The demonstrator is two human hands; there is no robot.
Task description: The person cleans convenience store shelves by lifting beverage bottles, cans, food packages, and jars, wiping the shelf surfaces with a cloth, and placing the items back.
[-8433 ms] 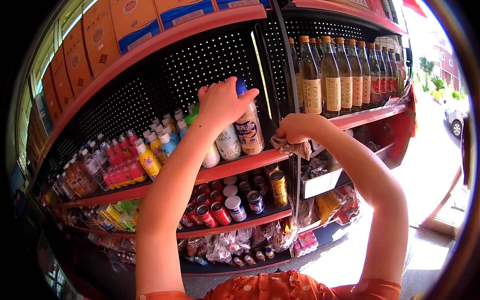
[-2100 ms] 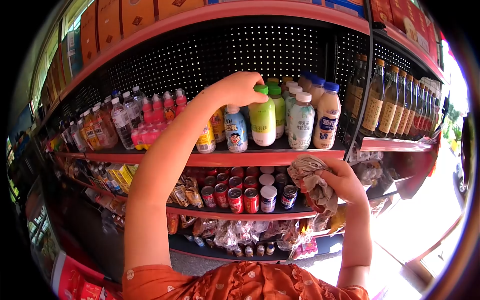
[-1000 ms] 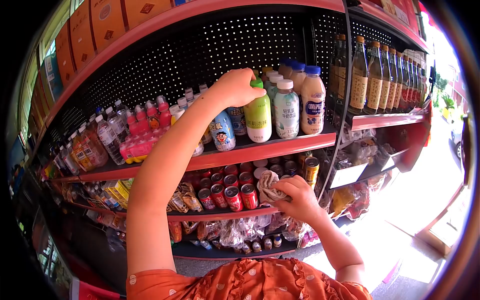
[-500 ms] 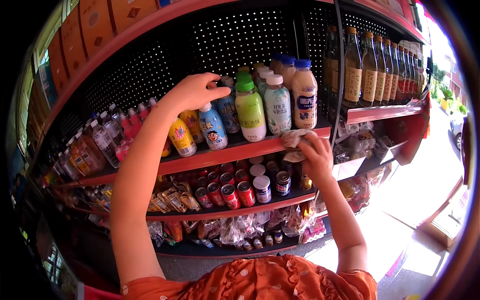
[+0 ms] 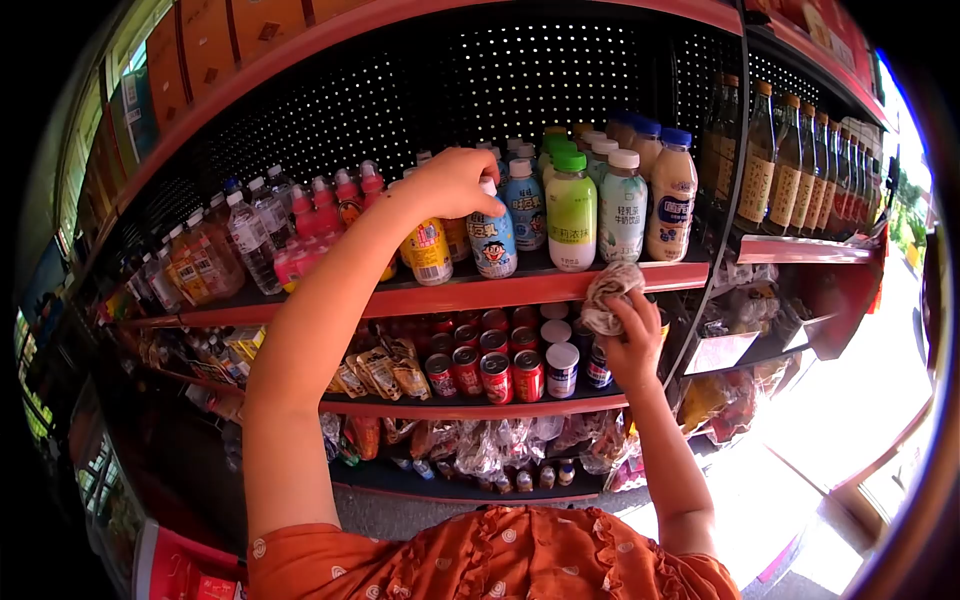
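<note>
Now pinching blue bottle (image 5: 494, 243) near top with left hand (image 5: 450, 184), upper centre of frame; clutching crumpled cloth (image 5: 606, 292) in right hand (image 5: 634, 342), by shelf edge (image 5: 500, 292)

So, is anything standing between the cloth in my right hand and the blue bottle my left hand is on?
Yes, the front green-capped bottle stands between them, if you go sideways from the cloth at the red shelf edge to the blue bottle at your left hand.
</note>
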